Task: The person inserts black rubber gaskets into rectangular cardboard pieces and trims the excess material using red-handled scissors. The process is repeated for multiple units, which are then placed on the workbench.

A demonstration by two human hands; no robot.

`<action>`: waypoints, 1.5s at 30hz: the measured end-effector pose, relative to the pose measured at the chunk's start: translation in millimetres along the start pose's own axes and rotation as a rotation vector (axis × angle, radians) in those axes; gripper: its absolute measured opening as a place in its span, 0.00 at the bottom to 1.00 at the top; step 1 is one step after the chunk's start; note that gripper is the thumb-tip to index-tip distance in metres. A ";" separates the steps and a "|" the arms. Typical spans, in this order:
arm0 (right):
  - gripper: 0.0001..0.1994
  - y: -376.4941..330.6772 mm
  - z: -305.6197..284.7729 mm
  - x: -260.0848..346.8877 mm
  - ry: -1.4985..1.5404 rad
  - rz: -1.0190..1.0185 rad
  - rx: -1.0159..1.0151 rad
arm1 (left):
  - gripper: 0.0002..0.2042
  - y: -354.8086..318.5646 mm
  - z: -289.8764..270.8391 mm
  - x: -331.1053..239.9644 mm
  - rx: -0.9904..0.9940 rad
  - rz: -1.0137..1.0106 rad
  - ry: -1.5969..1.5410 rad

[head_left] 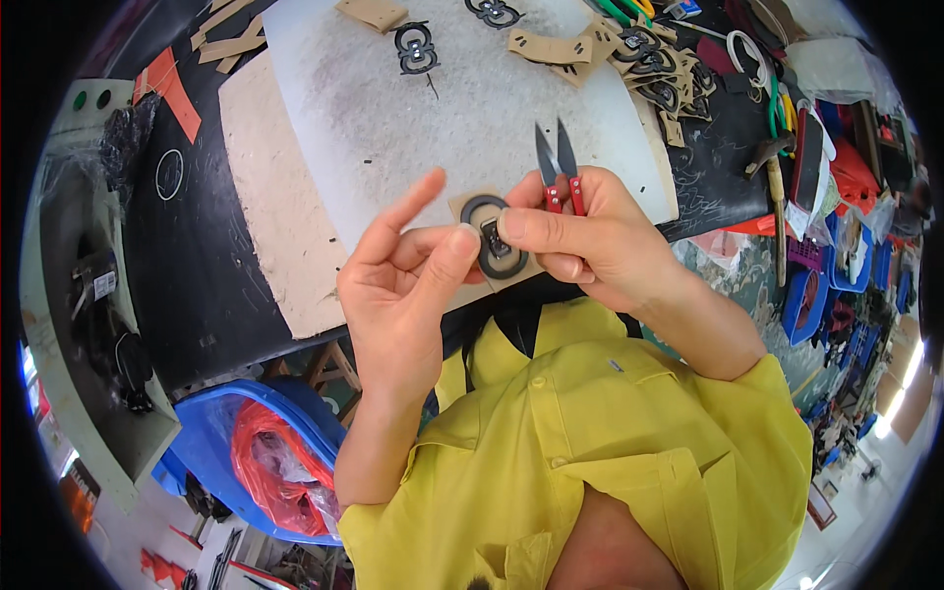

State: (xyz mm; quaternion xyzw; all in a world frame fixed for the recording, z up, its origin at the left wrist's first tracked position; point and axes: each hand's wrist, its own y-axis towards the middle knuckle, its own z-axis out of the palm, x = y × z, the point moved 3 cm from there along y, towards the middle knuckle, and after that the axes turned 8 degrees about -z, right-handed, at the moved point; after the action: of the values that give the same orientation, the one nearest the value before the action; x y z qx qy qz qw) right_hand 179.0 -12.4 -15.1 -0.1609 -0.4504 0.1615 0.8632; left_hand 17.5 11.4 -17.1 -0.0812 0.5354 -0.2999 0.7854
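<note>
Black oval trim on a tan card, pinched two-handed, just off centre toward 12.
Left hand has a narrow thumb-and-finger pinch at the card's 9 o'clock side, index poking toward 1; right hand pinches the 3 o'clock side while also gripping red-handled snips, blades apart, tips toward 12. More trims lie around 12, blue bin at 8.

Room to pass at eleven o'clock from the right hand, over the white sheet! Snips block twelve; at one, heaped tan pieces crowd the way.
</note>
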 end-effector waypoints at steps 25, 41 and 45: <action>0.09 -13.1 5.7 15.6 -0.686 -0.361 -0.104 | 0.16 -16.3 8.0 -9.3 -0.223 0.584 0.510; 0.03 -13.9 5.2 3.3 -0.936 -0.727 -0.150 | 0.11 -13.4 7.4 16.2 -0.178 0.232 0.252; 0.01 -12.6 1.0 -1.4 -0.906 -0.757 -0.160 | 0.17 -12.2 13.3 6.4 -0.164 0.515 0.900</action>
State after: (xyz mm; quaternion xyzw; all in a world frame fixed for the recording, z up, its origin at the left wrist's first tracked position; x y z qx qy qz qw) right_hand 179.0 -24.1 -10.2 0.0312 -0.8106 -0.1392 0.5680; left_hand 26.2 -4.6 -11.2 0.1289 0.8442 -0.0596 0.5168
